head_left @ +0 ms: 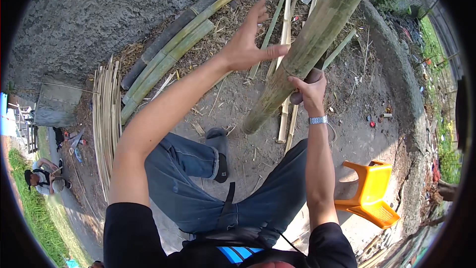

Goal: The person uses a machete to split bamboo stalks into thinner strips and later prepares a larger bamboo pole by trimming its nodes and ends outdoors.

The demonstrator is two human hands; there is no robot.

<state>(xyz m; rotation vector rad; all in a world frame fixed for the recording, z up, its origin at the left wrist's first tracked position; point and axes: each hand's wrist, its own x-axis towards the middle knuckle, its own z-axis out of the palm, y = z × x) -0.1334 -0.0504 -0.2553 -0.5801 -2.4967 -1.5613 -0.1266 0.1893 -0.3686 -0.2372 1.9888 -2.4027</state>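
A thick green-brown bamboo pole (317, 30) stands tilted before me, its lower end on the ground. My left hand (249, 48) is open beside it, fingers spread and the thumb reaching to the pole's left side; I cannot tell if it touches. At the pole's right side my right hand (311, 91), with a metal watch at the wrist, is closed around a rounded brown handle (297, 98). Its thumb lies against the bamboo. A small dark part shows past the hand, and the pole hides the rest of the tool.
Split bamboo strips (284, 34) lie behind the pole. Thick bamboo lengths (171, 52) rest along the wall at left, near a bundle of thin slats (103, 114). An orange plastic chair (373, 184) lies tipped at right. A concrete kerb (404, 79) curves beyond. Another person (44, 176) sits far left.
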